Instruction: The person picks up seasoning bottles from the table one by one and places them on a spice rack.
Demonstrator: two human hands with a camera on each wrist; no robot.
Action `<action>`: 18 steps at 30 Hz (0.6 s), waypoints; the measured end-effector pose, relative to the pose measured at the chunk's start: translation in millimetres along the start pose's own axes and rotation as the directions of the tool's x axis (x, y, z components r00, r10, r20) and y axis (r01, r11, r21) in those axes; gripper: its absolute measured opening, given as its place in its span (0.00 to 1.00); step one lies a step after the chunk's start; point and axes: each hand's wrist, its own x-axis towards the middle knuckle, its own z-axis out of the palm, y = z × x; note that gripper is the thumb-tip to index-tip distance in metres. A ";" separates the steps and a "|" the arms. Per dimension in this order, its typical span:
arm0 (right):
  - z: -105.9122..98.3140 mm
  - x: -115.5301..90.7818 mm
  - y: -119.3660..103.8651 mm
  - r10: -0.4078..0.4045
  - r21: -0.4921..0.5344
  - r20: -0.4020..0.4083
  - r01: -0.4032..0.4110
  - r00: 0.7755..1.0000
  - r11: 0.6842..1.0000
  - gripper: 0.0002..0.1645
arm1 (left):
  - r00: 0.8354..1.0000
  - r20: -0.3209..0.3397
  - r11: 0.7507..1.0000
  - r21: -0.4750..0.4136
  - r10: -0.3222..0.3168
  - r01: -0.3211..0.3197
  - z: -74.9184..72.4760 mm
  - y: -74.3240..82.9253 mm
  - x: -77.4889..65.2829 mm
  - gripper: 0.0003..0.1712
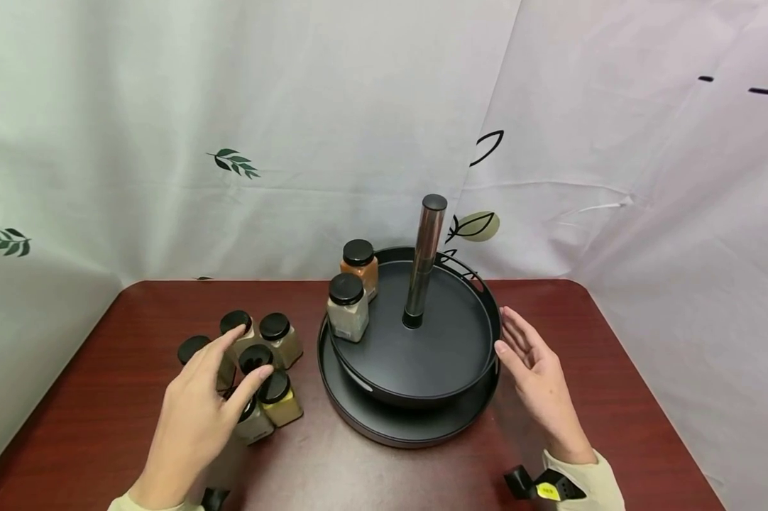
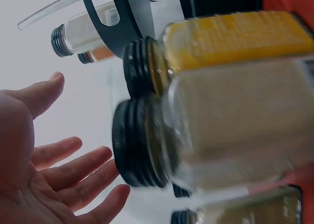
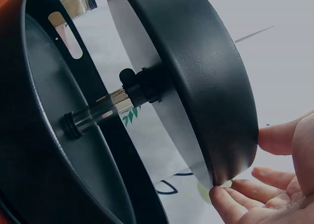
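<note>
My left hand (image 1: 192,419) hovers over a cluster of square spice jars with black lids, thumb and fingers spread apart and nothing between them. In the left wrist view, its fingertips come close to the lid of a jar of pale powder (image 2: 230,126), beside a jar of yellow spice (image 2: 240,40). My right hand (image 1: 540,383) touches the outer edge of the upper tray (image 1: 448,362) of a black two-tier rack with its thumb and fingertips. On that tray's left side stand a jar of whitish powder (image 1: 348,321) and a jar of orange spice (image 1: 370,275).
The rack's lower tray (image 1: 416,431) rests on the dark red table (image 1: 614,426). A tall central post (image 1: 426,255) rises from the upper tray. Pale curtains (image 1: 333,106) with leaf prints hang behind the table.
</note>
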 end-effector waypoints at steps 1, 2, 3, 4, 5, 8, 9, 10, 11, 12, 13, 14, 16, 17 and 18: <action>-0.4 0.2 0.4 -0.004 0.013 0.006 0.004 1.000 1.000 0.32 | 1.000 0.004 1.000 0.003 -0.012 0.012 -1.1 -1.7 -2.8 0.39; -0.7 0.5 0.7 -0.007 0.023 0.011 0.007 1.000 1.000 0.33 | 1.000 0.012 1.000 0.007 -0.025 0.025 -2.1 -3.3 -5.4 0.38; -1.3 0.7 1.3 -0.007 0.038 0.019 0.006 1.000 0.999 0.33 | 0.999 0.022 0.999 0.015 -0.041 0.040 -3.1 -4.6 -8.1 0.38; -1.9 1.1 1.9 -0.007 0.052 0.027 0.006 1.000 0.999 0.34 | 0.998 0.032 0.998 0.022 -0.057 0.057 -3.9 -5.9 -10.8 0.38; -2.7 1.4 2.5 -0.005 0.068 0.037 0.002 0.999 0.998 0.34 | 0.997 0.040 0.997 0.031 -0.070 0.069 -4.5 -7.0 -13.1 0.37; -4.7 1.8 4.2 0.020 0.095 0.060 -0.026 0.998 0.995 0.36 | 0.994 0.051 0.994 0.044 -0.102 0.100 -4.5 -10.4 -20.0 0.38; -5.3 1.7 4.7 0.031 0.102 0.066 -0.037 0.997 0.994 0.36 | 0.993 0.052 0.993 0.046 -0.109 0.107 -4.2 -11.5 -22.4 0.38; -5.8 1.6 5.0 0.040 0.103 0.070 -0.047 0.997 0.994 0.36 | 0.992 0.052 0.993 0.048 -0.115 0.112 -3.9 -12.6 -24.5 0.38; -6.2 1.3 5.3 0.049 0.107 0.074 -0.056 0.996 0.993 0.37 | 0.992 0.050 0.992 0.049 -0.120 0.117 -3.3 -13.8 -26.7 0.38; -6.4 1.2 5.6 0.055 0.112 0.076 -0.064 0.996 0.992 0.37 | 0.991 0.047 0.991 0.050 -0.125 0.122 -2.8 -15.0 -28.9 0.38; -6.6 1.0 5.9 0.060 0.120 0.078 -0.069 0.995 0.990 0.37 | 0.990 0.046 0.990 0.055 -0.132 0.130 -2.2 -16.1 -30.7 0.38; -6.7 0.8 6.1 0.062 0.126 0.081 -0.072 0.995 0.989 0.38 | 0.989 0.043 0.989 0.056 -0.138 0.136 -1.7 -17.2 -32.7 0.39; -6.8 0.3 6.1 0.061 0.143 0.082 -0.073 0.995 0.987 0.38 | 0.987 0.040 0.986 0.068 -0.154 0.152 -1.0 -19.2 -36.1 0.40; -6.9 0.0 6.0 0.058 0.152 0.084 -0.071 0.995 0.986 0.39 | 0.986 0.039 0.985 0.073 -0.162 0.159 -0.4 -20.1 -37.7 0.40; -6.9 -0.3 5.8 0.053 0.158 0.085 -0.066 0.995 0.985 0.39 | 0.984 0.041 0.982 0.083 -0.172 0.169 0.4 -20.9 -39.1 0.41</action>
